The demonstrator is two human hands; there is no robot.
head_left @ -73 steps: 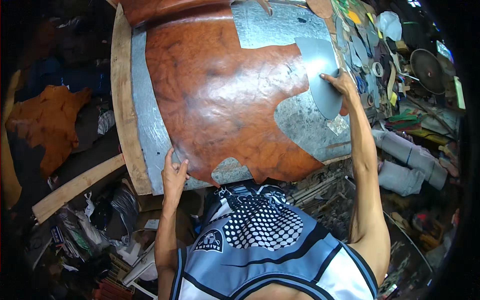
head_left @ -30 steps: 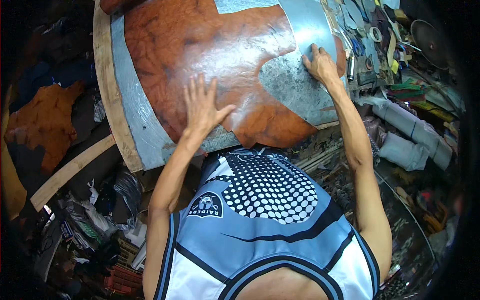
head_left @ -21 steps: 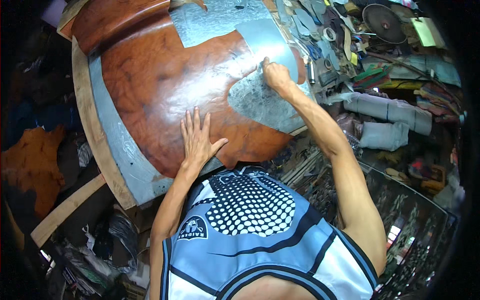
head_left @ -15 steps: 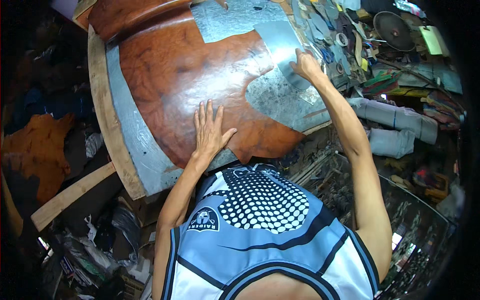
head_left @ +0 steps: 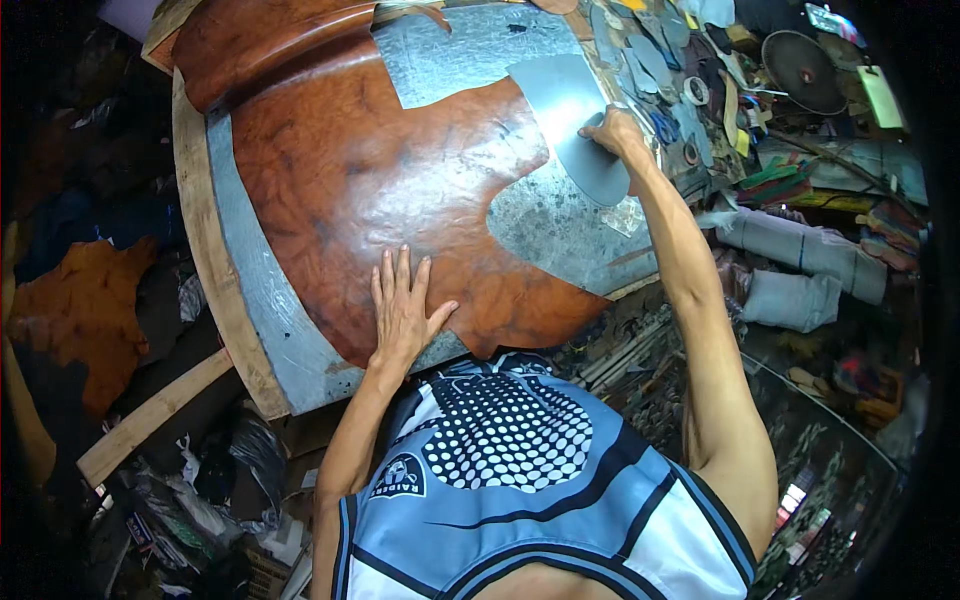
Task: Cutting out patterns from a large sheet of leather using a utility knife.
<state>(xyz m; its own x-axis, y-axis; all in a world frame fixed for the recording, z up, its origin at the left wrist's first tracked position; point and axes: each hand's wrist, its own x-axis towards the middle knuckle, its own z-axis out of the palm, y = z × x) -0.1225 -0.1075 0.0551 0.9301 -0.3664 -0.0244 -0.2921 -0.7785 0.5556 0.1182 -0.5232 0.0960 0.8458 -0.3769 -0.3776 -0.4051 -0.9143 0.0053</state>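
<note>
A large piece of glossy brown leather [head_left: 320, 190] lies over a worn, metal-topped table [head_left: 550, 225]. My left hand [head_left: 400, 315] rests flat on its near part, fingers spread and thumb out to the right, holding nothing. At the right side of the table, my right hand [head_left: 615, 133] grips the right edge of a smooth grey sheet [head_left: 560, 100] with a rounded near end. The thumb lies on top of this sheet; the other fingers are mostly hidden. The sheet's left edge meets the leather's right edge.
A wooden rail [head_left: 215, 260] borders the table on the left. Cut grey pieces [head_left: 650, 65], a tape roll [head_left: 696, 91] and scraps crowd the far right. Wrapped rolls [head_left: 800, 245] lie beyond my right arm. Another brown leather piece [head_left: 80, 310] hangs at far left.
The view has shifted slightly. My left hand has slid a little toward me over the leather. My right hand stays at the grey sheet's edge, and more of its rounded end shows.
</note>
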